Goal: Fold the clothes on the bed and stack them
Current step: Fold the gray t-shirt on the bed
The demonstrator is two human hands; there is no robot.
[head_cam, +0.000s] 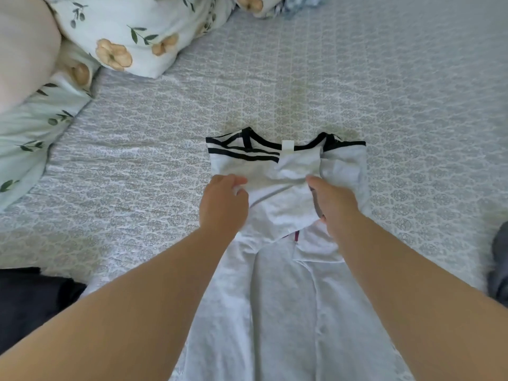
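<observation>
A white T-shirt point(286, 270) with black collar trim and black shoulder stripes lies lengthwise on the bed, collar away from me, its sides folded in to a narrow strip. My left hand point(222, 202) grips the cloth at the left edge just below the stripes. My right hand point(334, 202) grips the cloth on the right, where the folded sleeve bunches up. Both hands sit side by side over the upper part of the shirt. A small white label shows at the collar.
The bed has a grey patterned cover point(384, 92). Floral pillows point(123, 37) lie at the far left. A dark garment point(30, 301) sits at the near left edge, and another grey-blue garment point(499, 265) at the right edge.
</observation>
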